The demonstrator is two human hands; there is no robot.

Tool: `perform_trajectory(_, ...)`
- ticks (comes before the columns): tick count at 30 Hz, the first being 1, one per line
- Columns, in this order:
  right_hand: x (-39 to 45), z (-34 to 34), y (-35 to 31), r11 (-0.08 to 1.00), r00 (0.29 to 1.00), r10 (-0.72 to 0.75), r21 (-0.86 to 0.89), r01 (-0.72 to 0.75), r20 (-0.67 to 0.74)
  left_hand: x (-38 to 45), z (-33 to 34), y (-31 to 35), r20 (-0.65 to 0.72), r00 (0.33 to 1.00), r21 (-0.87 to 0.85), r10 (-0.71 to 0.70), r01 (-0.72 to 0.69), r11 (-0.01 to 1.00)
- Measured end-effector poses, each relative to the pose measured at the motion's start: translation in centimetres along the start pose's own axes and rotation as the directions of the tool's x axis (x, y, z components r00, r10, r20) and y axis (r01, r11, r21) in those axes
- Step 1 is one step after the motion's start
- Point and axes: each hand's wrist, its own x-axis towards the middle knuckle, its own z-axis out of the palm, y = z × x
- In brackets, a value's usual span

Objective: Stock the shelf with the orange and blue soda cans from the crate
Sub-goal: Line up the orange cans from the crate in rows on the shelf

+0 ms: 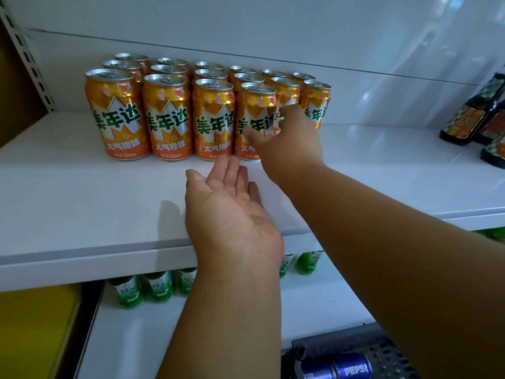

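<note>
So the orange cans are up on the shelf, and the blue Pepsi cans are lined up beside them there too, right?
Not quite. The orange cans are on the shelf, but the head view shows the blue Pepsi cans down in the crate, not on the shelf.

Right hand [287, 138] at orange cans [169, 116], grip blurred; left hand [229, 209] open, palm up.

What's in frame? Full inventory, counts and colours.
orange soda cans: about seventeen visible, orange, in rows at the back of the upper shelf
upper shelf: one, white
blue cans: two visible, blue, in the crate
crate: one, dark grey, bottom right
green bottles: several, green, lower shelf
dark bottles: about three, dark, upper shelf, right edge
left hand: open, palm up, over the shelf
right hand: fingers at the front-row cans, blurred
</note>
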Motion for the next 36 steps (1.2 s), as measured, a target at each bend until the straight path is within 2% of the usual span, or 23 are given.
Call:
perform_trajectory(8,-8.0,-4.5,0.0,0.982,0.993,-0.058,0.172,0.076,-0.106,-2.4,0.3,-2.1,0.094,0.995,0.012,-0.030,0.029,1.000)
perform_trajectory(13,-15.8,-10.0,2.5,0.979,0.983,-0.070,0.180,0.100,-0.168,-8.0,0.3,-5.4,0.276,0.947,0.200,-0.165,0.111,0.973)
perform_trajectory(16,-20.0,-13.5,5.2,0.984,0.976,-0.025,0.169,0.063,-0.218,-11.9,-0.4,-8.5,0.325,0.914,0.305,-0.244,0.143,0.942)
perform_trajectory(18,-22.5,-15.4,7.4,0.988,0.961,0.031,0.156,0.012,-0.275,-14.5,-1.2,-11.2,0.335,0.878,0.370,-0.343,0.213,0.905)
perform_trajectory(21,-25.9,-17.6,11.4,0.981,0.931,0.149,0.169,-0.096,-0.334,-17.2,-2.2,-15.5,0.283,0.832,0.451,-0.477,0.324,0.832)
perform_trajectory(26,-31.1,-18.9,19.7,0.907,0.867,0.413,0.210,-0.365,-0.278,-17.9,-6.8,-23.2,0.130,0.770,0.597,-0.625,0.443,0.669)
perform_trajectory(30,-32.9,-17.9,24.9,0.844,0.816,0.533,0.217,-0.491,-0.225,-16.9,-11.0,-28.3,0.008,0.756,0.716,-0.654,0.452,0.532)
perform_trajectory(36,-31.7,-14.7,32.2,0.771,0.758,0.636,0.137,-0.622,-0.142,-14.2,-15.4,-33.3,-0.194,0.730,0.731,-0.655,0.553,0.400)
